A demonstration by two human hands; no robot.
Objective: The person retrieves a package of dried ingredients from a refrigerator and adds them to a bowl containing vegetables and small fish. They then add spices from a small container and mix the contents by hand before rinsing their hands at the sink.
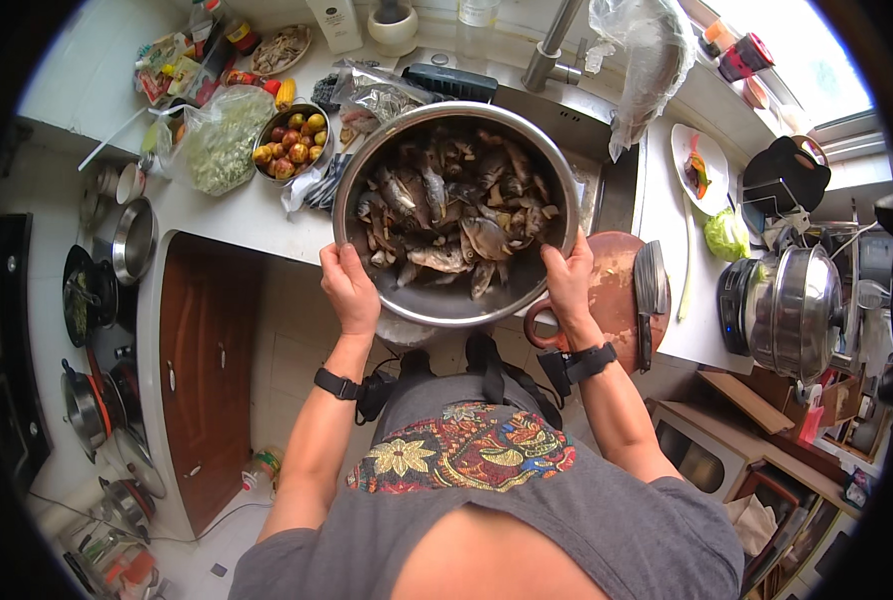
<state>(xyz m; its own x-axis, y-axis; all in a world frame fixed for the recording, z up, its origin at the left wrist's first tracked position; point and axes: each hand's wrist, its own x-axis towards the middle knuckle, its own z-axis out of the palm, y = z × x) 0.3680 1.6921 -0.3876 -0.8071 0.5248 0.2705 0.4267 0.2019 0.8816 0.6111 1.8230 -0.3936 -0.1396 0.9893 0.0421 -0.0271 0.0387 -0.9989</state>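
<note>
A large stainless steel basin full of small fish is held before me, over the counter's front edge and the near part of the sink. My left hand grips the basin's rim at the lower left, its thumb on top. At the lower right my right hand grips the same rim. Right beside that hand, a round wooden cutting board lies on the counter with a cleaver on it. Left of the basin stands a metal bowl of round red and yellow fruit.
A faucet rises behind the basin. A plastic bag of chopped greens lies at the left. To the right are a white plate, a lettuce piece and a steel steamer. A filled plastic bag is beside the faucet.
</note>
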